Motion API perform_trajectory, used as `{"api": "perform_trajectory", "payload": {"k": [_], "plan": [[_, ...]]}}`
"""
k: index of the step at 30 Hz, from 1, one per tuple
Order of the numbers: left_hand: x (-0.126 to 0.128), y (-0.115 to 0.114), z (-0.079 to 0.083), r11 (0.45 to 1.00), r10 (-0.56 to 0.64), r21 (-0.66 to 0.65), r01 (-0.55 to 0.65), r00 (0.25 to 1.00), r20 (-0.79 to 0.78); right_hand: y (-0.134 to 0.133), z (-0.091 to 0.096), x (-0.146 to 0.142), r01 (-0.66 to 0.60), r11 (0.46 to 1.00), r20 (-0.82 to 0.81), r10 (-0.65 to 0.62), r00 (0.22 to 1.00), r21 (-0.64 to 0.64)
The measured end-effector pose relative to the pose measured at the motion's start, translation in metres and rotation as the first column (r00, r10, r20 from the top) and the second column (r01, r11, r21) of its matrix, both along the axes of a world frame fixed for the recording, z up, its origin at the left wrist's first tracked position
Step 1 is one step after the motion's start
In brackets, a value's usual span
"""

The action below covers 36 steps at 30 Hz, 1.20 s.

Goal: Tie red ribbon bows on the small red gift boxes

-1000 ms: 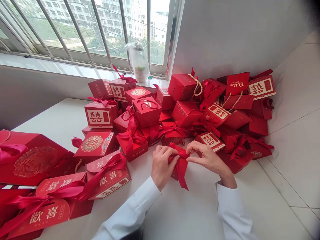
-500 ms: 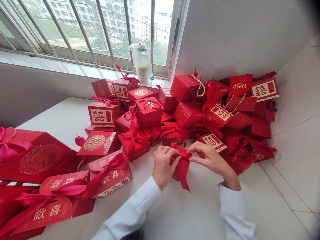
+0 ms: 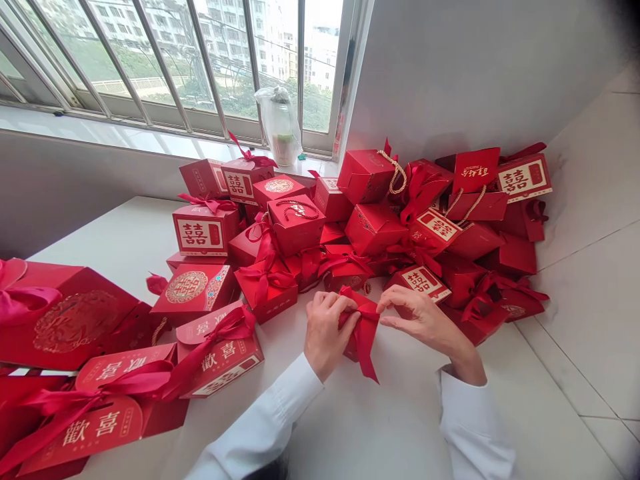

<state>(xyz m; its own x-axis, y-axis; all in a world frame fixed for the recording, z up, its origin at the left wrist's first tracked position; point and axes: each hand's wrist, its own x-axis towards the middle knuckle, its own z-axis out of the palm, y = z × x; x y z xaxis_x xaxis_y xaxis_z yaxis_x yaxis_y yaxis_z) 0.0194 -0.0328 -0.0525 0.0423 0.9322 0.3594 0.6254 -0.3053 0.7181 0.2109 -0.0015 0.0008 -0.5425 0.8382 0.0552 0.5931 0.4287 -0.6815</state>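
My left hand [image 3: 325, 335] pinches a red satin ribbon [image 3: 366, 327] tied over a small red gift box [image 3: 353, 352], which the ribbon and hand mostly hide. My right hand [image 3: 425, 321] comes in from the other side, its fingertips closed on the ribbon's right loop. One ribbon tail hangs down over the box front. Just beyond my right fingers lies a red box with a gold double-happiness label [image 3: 424, 283]. White shirt cuffs show at both wrists.
A heap of red gift boxes and bags [image 3: 373, 227] fills the white table's [image 3: 113, 230] back corner, against the wall and window sill. Large ribboned red boxes [image 3: 215, 350] stand at the left. A plastic bag [image 3: 280, 127] sits on the sill.
My right hand has shifted slightly right along the ribbon, and the bow has tightened a little. The view has moved slightly, and the boxes have not visibly moved.
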Motion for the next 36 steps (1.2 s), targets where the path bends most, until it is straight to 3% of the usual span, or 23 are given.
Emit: {"api": "perform_trajectory", "payload": {"k": [8, 17, 23, 28, 36], "plan": [[-0.001, -0.001, -0.001, 1.000, 0.002, 0.000, -0.002, 1.000, -0.001, -0.003, 0.001, -0.006, 0.008, 1.000, -0.021, -0.008, 1.000, 0.020], [0.000, -0.001, -0.001, 1.000, 0.001, 0.001, -0.001, 1.000, -0.002, -0.005, 0.000, -0.008, 0.000, 0.999, 0.133, -0.004, 0.991, 0.033], [0.000, 0.000, -0.002, 1.000, 0.010, 0.011, -0.010, 1.000, -0.011, -0.007, -0.001, -0.016, -0.024, 0.999, 0.148, 0.018, 0.989, 0.042], [-0.001, -0.001, -0.002, 1.000, 0.010, 0.001, -0.010, 1.000, -0.008, -0.008, -0.002, -0.015, 0.010, 0.996, 0.238, -0.032, 0.971, 0.090], [-0.001, -0.002, 0.000, 1.000, 0.004, -0.008, -0.004, 1.000, -0.011, -0.008, -0.005, -0.018, -0.024, 0.996, 0.224, 0.005, 0.975, 0.082]]}}
